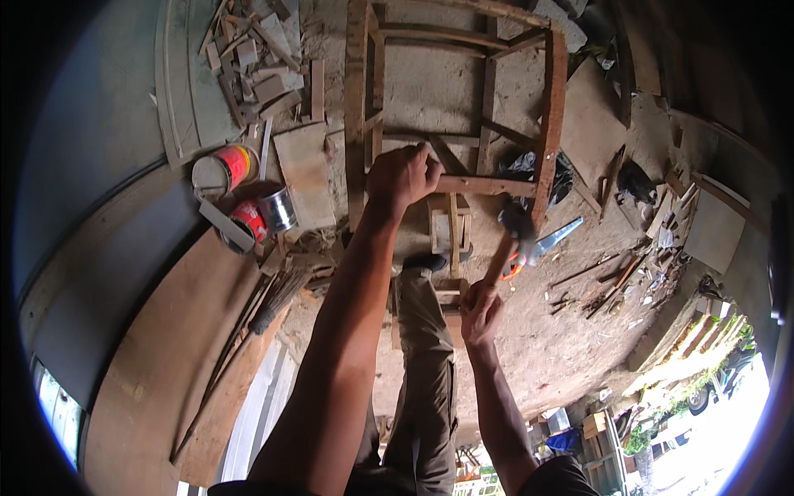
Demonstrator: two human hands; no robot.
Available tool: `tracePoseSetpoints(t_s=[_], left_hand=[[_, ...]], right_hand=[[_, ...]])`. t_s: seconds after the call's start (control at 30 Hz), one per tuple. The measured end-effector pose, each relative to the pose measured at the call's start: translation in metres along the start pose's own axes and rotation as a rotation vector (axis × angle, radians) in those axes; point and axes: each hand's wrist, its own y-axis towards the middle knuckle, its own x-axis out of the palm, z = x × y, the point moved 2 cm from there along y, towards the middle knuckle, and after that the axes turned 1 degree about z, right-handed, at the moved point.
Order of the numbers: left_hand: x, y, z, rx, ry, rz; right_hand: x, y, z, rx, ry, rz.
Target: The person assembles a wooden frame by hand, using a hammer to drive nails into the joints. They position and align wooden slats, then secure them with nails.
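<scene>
Red cans (239, 167) and a silver tin (278, 212) sit near a broom (279, 301).

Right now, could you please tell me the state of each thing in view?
Brown rectangular wooden frame: pieces joined together.
Wooden-handled hammer: held, head blurred.
Right grip: closed around the hammer's handle.
Left grip: curled at the frame's crossbar; contents unclear.
Silver-bladed saw: unheld, partly hidden behind the hammer.
Long-handled brown broom: unheld.

A dusty floor (538, 355) spreads beside a brown panel (149, 372) (daylight (718, 446) glares at lower right).
</scene>
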Motion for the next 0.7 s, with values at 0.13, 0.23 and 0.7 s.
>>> tracePoseSetpoints(t_s=[0.13, 0.23, 0.7], left_hand=[[-0.002, 0.0, -0.004, -0.018, -0.039, -0.016], [0.004, 0.007, 0.001, -0.024, -0.069, -0.043], [0.001, 0.006, -0.004, 0.001, -0.061, 0.046]], right_hand=[[0.011, -0.004, -0.029, -0.377, 0.278, 0.035], [0.019, 0.014, 0.027, 0.138, -0.323, -0.151], [0.012, -0.002, 0.005, 0.053, -0.11, -0.058]])
